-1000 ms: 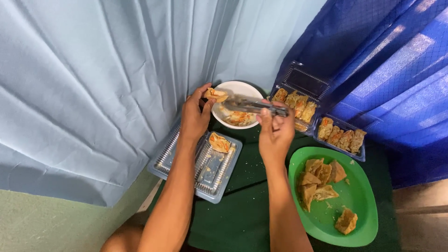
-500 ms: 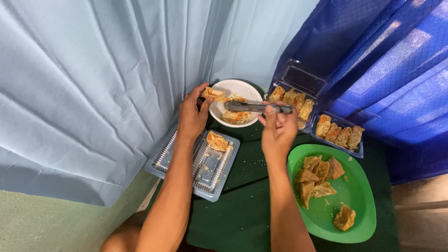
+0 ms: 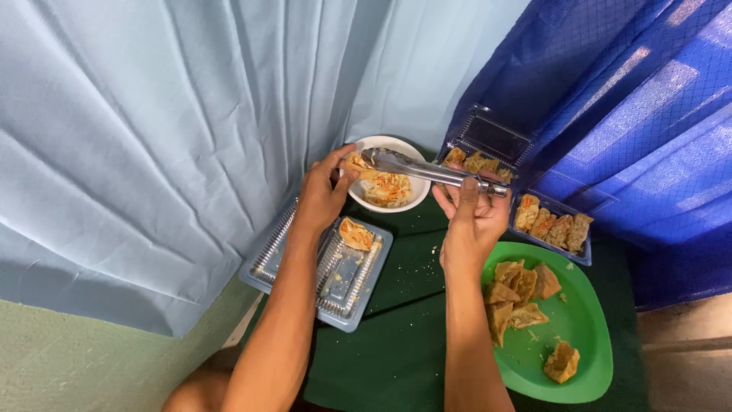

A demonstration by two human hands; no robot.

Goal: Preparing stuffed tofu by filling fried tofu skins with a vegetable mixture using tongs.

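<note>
My left hand (image 3: 323, 195) pinches a piece of fried tofu (image 3: 355, 165) over the left rim of a white bowl (image 3: 415, 202) holding an orange-flecked filling. Metal tongs (image 3: 423, 168) lie across the bowl, gripped at their right end by my right hand (image 3: 470, 221), with their tips next to the held piece. Below my left hand, an open clear plastic box (image 3: 335, 275) holds one filled tofu piece (image 3: 355, 233) in its near corner.
A green plate (image 3: 568, 347) with several fried tofu pieces sits right of my right arm. Two clear boxes with rows of filled pieces (image 3: 550, 225) stand behind it by a blue curtain. A pale blue curtain hangs left. The table cover (image 3: 396, 343) is dark green.
The tongs' tips have moved left over the bowl, closer to the tofu piece in my left hand. Both hands stay near the bowl.
</note>
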